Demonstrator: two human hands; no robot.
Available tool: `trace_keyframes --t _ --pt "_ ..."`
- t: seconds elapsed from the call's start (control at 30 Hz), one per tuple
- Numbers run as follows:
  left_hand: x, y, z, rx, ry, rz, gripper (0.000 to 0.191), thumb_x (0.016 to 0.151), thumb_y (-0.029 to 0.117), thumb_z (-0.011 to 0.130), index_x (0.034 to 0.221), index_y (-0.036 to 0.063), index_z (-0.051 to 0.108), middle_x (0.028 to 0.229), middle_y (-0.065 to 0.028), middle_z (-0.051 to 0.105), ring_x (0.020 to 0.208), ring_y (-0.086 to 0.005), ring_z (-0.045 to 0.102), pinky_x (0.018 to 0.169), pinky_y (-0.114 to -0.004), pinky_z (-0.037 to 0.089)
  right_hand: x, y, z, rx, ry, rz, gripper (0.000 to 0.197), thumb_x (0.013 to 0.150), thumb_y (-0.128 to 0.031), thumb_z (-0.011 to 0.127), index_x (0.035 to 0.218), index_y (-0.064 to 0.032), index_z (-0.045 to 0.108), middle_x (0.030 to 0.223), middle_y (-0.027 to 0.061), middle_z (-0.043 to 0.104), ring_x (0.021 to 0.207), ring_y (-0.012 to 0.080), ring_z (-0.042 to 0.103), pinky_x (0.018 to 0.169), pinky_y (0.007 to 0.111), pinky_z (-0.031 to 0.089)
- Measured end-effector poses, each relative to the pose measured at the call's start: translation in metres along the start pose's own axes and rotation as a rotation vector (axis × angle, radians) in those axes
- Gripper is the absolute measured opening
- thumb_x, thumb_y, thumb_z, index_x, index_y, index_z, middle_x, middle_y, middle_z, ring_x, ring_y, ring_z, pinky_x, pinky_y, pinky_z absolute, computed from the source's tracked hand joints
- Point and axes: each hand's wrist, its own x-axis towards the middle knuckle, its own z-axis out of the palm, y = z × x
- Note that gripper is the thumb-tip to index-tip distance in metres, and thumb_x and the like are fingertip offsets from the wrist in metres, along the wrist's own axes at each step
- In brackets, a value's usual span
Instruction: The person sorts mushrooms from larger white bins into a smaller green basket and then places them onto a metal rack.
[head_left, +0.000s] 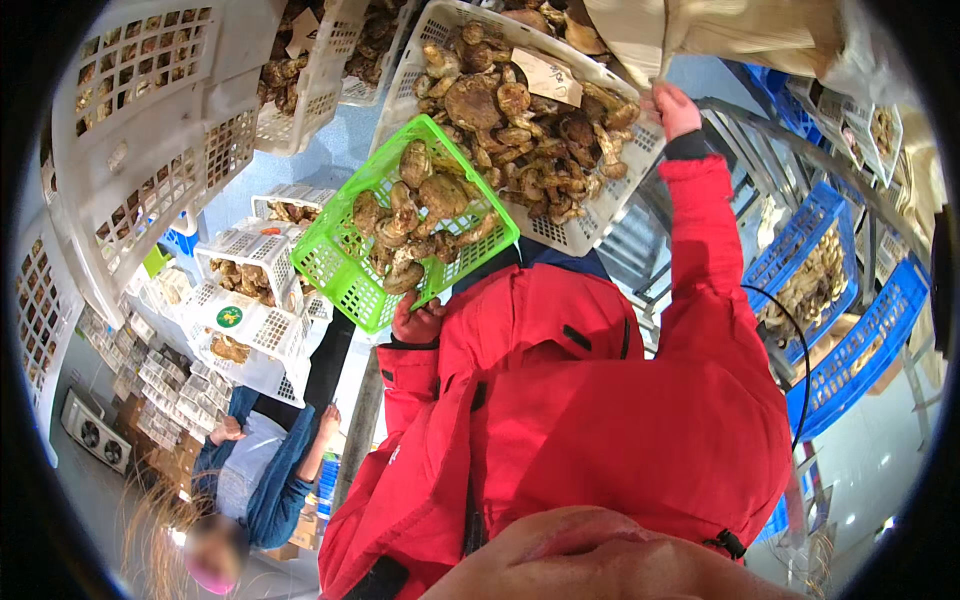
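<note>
My left hand (417, 319) grips the near rim of a bright green plastic basket (341, 289). Several brown mushrooms (442, 196) lie in that basket, which is tilted and overlaps a larger white perforated crate (551, 232). Many brown mushrooms (517, 142) fill the crate, and a tan paper tag (547, 77) with handwriting rests on top of them. At the crate's right corner, my right hand (675, 109) pinches the hanging edge of a beige sheet (720, 41); whether it is cloth or paper is unclear.
Stacked white crates (180, 112) of mushrooms rise at left, with smaller white baskets (251, 277) below. Blue crates (817, 270) with pale mushrooms sit by a metal rack (795, 142) at right. A person (255, 465) in blue stands at lower left.
</note>
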Motion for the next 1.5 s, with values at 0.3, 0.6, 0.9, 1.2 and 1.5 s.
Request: trace_keyframes --t 0.3,0.6,0.9,1.2,1.5 --pt "0.009 0.026 -0.013 0.092 0.112 -0.166 0.024 0.078 0.026 0.044 0.096 0.0126 0.052 0.079 -0.0053 0.057 0.064 -0.0203 0.051 0.059 -0.034 0.040 0.037 0.141 0.001 -0.214 0.529 0.071 0.043 0.064 -0.027 0.062 0.091 0.0028 0.048 0.075 0.0099 0.056 0.062 0.0171 0.053 0.055 0.030 0.043" --pt "-0.014 0.026 -0.003 0.073 0.104 -0.068 0.024 0.077 0.026 0.049 0.096 0.0106 0.051 0.075 -0.0050 0.055 0.064 -0.0197 0.048 0.062 -0.034 0.041 -0.001 0.095 0.033 0.028 0.509 0.073 0.049 0.060 -0.021 0.068 0.098 0.0027 0.049 0.083 0.0101 0.056 0.066 0.0177 0.056 0.054 0.029 0.049" --pt "-0.010 0.027 -0.004 0.027 0.007 -0.069 0.025 0.077 0.025 0.048 0.096 0.0086 0.050 0.074 -0.0048 0.054 0.065 -0.0180 0.050 0.056 -0.030 0.039 -0.090 0.120 0.008 -0.708 0.131 -0.642 0.041 0.071 -0.025 0.064 0.104 -0.0071 0.048 0.082 0.0073 0.052 0.067 0.0235 0.054 0.045 0.026 0.039" --pt "0.000 0.034 0.010 0.028 0.069 -0.089 0.017 0.079 0.021 0.045 0.087 0.0071 0.050 0.073 -0.0107 0.056 0.066 -0.0237 0.054 0.060 -0.037 0.044 -0.222 -0.009 0.180 0.012 -0.421 0.053 0.031 0.075 -0.021 0.058 0.095 -0.0001 0.049 0.080 0.0044 0.056 0.063 0.0124 0.054 0.055 0.023 0.043" --pt "-0.007 0.028 -0.004 0.032 0.047 -0.130 0.025 0.076 0.022 0.049 0.097 0.0102 0.050 0.085 -0.0043 0.056 0.068 -0.0184 0.051 0.057 -0.031 0.042 -0.217 -0.006 0.196 -0.254 -0.468 -0.121 0.047 0.071 -0.024 0.059 0.113 -0.0050 0.046 0.092 0.0109 0.058 0.077 0.0170 0.057 0.067 0.026 0.045"
